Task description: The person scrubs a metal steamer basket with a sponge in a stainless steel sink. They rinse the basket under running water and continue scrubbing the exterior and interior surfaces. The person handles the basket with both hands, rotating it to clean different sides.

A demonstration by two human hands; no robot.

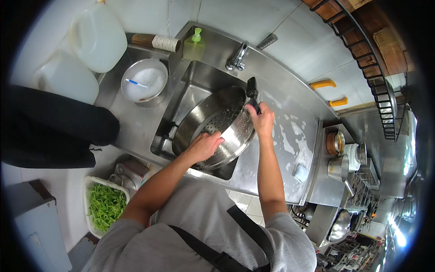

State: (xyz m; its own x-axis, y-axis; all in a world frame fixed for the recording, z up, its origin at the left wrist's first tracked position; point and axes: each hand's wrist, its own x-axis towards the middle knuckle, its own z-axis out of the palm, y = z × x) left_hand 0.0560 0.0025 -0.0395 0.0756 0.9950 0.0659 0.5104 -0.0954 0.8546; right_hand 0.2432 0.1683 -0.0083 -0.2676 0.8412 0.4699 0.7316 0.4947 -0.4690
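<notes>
A wide stainless steel steamer pot [234,136] with holes in its base is tilted over the sink [190,91]. Drops of water cover its outer wall. My right hand [263,119] grips one black side handle [254,106] of the pot. Across the near rim lies my left hand [204,148], holding the wall, with some of its fingers hidden inside. A second dark handle [168,131] shows at the pot's left, over the sink edge.
A chrome faucet [238,57] and a soap dispenser [194,47] stand behind the sink. On the left is a metal bowl [144,76] of suds. A pale sponge [300,173] lies on the foamy drainboard [282,142]. A tub [89,217] of greens sits lower left.
</notes>
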